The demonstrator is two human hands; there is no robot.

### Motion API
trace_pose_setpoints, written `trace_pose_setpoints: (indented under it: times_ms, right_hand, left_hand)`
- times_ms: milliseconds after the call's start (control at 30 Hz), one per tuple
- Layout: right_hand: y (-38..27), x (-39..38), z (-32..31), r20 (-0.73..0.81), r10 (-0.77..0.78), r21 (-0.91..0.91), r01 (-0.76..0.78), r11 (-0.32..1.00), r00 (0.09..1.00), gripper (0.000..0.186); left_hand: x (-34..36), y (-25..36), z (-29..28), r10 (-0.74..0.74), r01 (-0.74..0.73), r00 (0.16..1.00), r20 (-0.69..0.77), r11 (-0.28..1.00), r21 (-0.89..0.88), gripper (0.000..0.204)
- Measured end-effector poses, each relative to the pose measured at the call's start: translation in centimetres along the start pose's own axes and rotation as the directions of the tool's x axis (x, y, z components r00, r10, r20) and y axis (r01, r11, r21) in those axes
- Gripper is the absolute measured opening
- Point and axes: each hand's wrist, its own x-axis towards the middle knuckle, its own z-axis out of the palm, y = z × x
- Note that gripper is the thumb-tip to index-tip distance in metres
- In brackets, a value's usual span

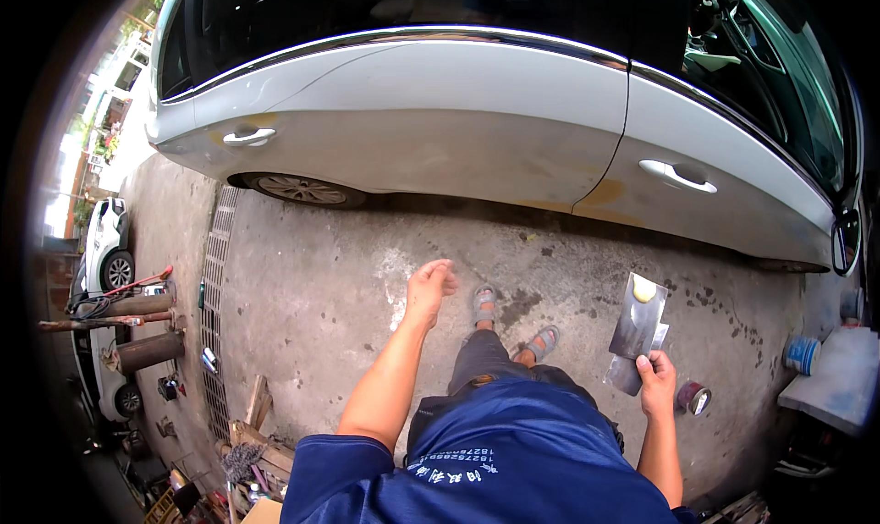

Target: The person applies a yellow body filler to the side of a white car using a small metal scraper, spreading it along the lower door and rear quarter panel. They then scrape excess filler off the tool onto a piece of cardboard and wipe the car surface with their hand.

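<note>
My right hand (656,384) is closed around flat metal putty scrapers (634,327), held out over the ground at the right. A dab of pale yellow putty (644,289) sits near the far end of the largest blade. My left hand (429,292) hangs in mid-air left of my feet, its fingers loosely bent and slightly blurred, with nothing visible in it. Ahead stands a pale car; its rear door (440,111) and front door (706,162) carry dull grey sanded areas and yellowish patches (605,197). Both hands are apart from the car.
A round tin (694,397) stands on the concrete beyond my right forearm. At far right is a blue-and-white bucket (801,353) beside a grey bench (839,377). A drain grate (217,313) runs along the left, with wood scraps (261,441) near its lower end.
</note>
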Motion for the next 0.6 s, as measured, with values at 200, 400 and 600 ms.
trace_pose_setpoints:
  times_ms: [200,400,600]
  right_hand:
    - [0.7,-1.2,-1.9,-0.270,0.073,0.086,-0.051,0.995,0.960,0.017]
    - [-0.9,-3.1,-0.2,-0.439,0.157,0.211,-0.069,0.975,0.885,0.014]
    - [-2.2,-4.4,2.0,-0.514,0.272,0.287,-0.136,0.948,0.814,0.013]
  left_hand:
    - [11.3,-2.4,-3.9,0.055,-0.048,0.986,-0.159,0.998,0.050,0.026]
    - [20.8,-6.3,-8.6,-0.174,0.222,0.945,-0.277,0.963,0.154,0.040]
    - [28.2,-3.2,-8.8,-0.455,0.214,0.838,-0.302,0.782,-0.586,0.077]
